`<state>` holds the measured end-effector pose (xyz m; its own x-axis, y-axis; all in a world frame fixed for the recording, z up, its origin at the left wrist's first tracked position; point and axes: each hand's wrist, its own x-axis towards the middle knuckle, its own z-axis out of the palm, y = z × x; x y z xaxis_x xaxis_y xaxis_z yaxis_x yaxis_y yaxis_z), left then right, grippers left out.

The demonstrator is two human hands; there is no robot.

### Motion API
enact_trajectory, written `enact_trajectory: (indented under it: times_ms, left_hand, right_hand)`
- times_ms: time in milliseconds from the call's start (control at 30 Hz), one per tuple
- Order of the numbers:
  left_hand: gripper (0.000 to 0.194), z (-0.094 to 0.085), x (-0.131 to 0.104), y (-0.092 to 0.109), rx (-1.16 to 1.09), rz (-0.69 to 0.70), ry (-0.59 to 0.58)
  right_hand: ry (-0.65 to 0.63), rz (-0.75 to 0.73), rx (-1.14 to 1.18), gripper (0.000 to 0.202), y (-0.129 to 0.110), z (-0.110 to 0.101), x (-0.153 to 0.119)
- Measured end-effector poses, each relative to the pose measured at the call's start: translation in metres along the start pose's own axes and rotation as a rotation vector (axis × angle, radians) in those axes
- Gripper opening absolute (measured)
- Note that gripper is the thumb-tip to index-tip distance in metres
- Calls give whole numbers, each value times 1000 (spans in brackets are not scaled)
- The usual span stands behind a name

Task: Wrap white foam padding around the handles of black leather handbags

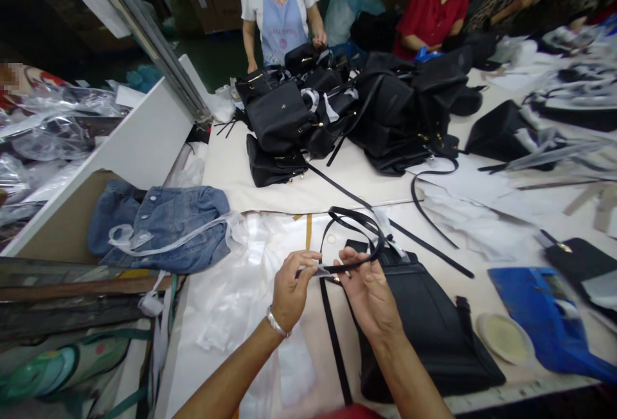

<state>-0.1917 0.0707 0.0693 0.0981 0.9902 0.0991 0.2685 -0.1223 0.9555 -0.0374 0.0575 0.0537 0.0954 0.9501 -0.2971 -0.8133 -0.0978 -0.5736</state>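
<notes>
My left hand (297, 284) pinches the end of a thin black strap (354, 213), where a small greyish-white strip (324, 270) is wrapped or laid against it. Thumb and fingers of my right hand (369, 290) grip the same strap a little to the right. Beyond my hands the strap curls into loops. Under and beside my right forearm lies a black leather bag (424, 322) on the table. One black strap length runs down from my hands toward the table's near edge.
Black bags (284, 117) are heaped at the back, with a co-worker in a blue apron (281, 14) behind them. A denim bag (178, 226) lies left, near thin plastic sheets (231, 297). At right are a round dish (505, 338) and a blue object (535, 310).
</notes>
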Motion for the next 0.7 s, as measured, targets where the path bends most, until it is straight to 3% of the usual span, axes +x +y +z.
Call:
enact_trajectory:
  times_ms: [133, 233, 333, 433, 567, 700]
  left_hand:
    - [10, 26, 18, 5, -72, -42, -37]
    - [9, 35, 20, 1, -48, -74, -56]
    - [10, 34, 20, -8, -25, -141, -54]
    - [11, 29, 21, -16, -5, -166, -60]
    - [11, 28, 25, -21, -30, -199, -57]
    - [12, 26, 27, -30, -72, -238, -67]
  right_hand:
    - [75, -75, -140, 17, 5, -4, 5]
    - [56, -56, -230, 18, 12, -7, 7]
    - [17, 27, -273, 24, 7, -12, 16]
    - [29, 100, -168, 28, 3, -16, 32]
    - [73, 122, -123, 21, 20, -16, 39]
    - [-3, 211, -228, 21, 29, -14, 34]
